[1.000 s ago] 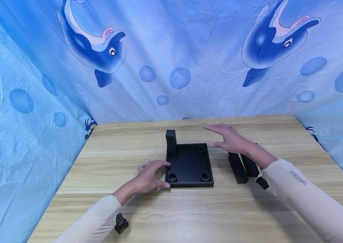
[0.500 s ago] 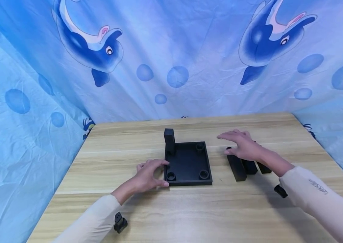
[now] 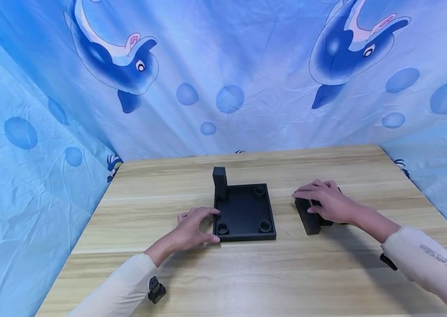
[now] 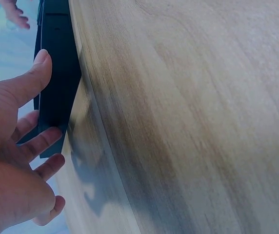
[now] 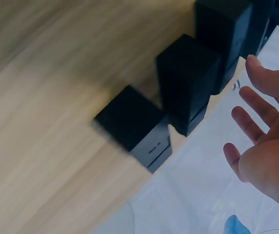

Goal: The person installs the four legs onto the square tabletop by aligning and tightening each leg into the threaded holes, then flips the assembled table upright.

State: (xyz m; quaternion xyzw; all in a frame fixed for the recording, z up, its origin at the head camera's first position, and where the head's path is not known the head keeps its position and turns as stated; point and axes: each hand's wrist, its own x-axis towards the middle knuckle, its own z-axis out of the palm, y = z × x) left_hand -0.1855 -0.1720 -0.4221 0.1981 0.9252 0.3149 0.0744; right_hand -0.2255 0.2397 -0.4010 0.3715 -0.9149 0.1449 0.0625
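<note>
A square black tray (image 3: 245, 211) lies on the wooden table, with round sockets in three corners. One black rectangular post (image 3: 220, 182) stands upright at its far left corner. My left hand (image 3: 191, 229) rests at the tray's near left corner, thumb touching the front side and index finger at the left rim. In the left wrist view its fingers are spread and relaxed beside the tray's side (image 4: 59, 87). My right hand (image 3: 326, 200) hovers over several loose black posts (image 3: 309, 223), fingers slightly bent. The right wrist view shows these posts (image 5: 186, 80) beside the loosely spread fingers; contact is unclear.
The wooden table (image 3: 223, 281) reaches back to a blue curtain (image 3: 275, 119) printed with dolphins. A small black device (image 3: 156, 289) sits by the left sleeve, and another dark piece (image 3: 388, 261) shows under the right sleeve.
My right hand has moved from beside the tray rightward and down over the loose posts. My left hand keeps its place on the tray. The whole view has shifted slightly.
</note>
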